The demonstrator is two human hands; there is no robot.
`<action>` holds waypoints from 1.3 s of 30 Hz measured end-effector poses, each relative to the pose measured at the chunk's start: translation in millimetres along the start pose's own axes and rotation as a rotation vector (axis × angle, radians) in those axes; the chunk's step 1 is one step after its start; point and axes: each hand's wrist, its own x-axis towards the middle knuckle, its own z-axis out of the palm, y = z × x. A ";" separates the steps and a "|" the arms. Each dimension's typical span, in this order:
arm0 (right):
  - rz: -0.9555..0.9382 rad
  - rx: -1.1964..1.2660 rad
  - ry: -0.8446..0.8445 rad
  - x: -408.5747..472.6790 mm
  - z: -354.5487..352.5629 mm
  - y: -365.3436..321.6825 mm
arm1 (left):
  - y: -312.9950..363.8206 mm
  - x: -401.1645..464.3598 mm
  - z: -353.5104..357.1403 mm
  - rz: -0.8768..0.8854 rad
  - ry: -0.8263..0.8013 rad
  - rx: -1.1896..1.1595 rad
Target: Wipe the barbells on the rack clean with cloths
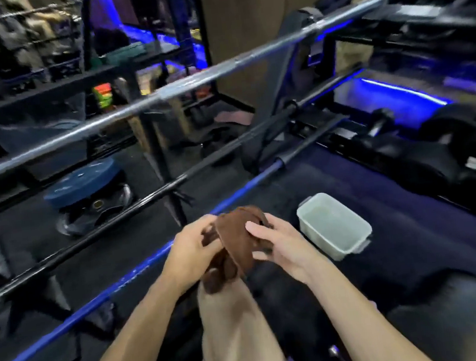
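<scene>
**Cloth in both hands, bars lying ahead**

While both hands work the brown cloth (pixel 235 239) in front of the body, none of the barbells is being touched. The left hand (pixel 191 251) pinches the bunched left side of the cloth, and the right hand (pixel 278 242) holds its right edge with thumb laid over the fabric; the cloth looks half folded or wrung between them, so I judge this a preparing step before wiping.

Three bars lie beyond the hands, all running on the same slant from lower left to upper right. The blue barbell (pixel 118 284) is nearest, passing just behind the left hand's knuckles; the black barbell (pixel 123 216) sits farther off; the silver barbell (pixel 191 82) is highest and farthest, with what look like wet patches along its shaft. Since the bars run across the view, a wipe would travel along that slant, and the left hand is slightly nearer the blue one.

Just right of the right hand a pale plastic tub (pixel 352 244) holds cloudy liquid on the dark floor mat (pixel 411 221). A blue weight plate (pixel 84 181) lies on the floor beyond the bars.

No brand, label or writing can be read; the picture is motion-blurred.
</scene>
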 end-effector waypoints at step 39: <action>0.265 -0.550 0.560 57.0 -173.0 -4.3 | -30.5 24.4 16.1 -0.268 -0.058 -0.275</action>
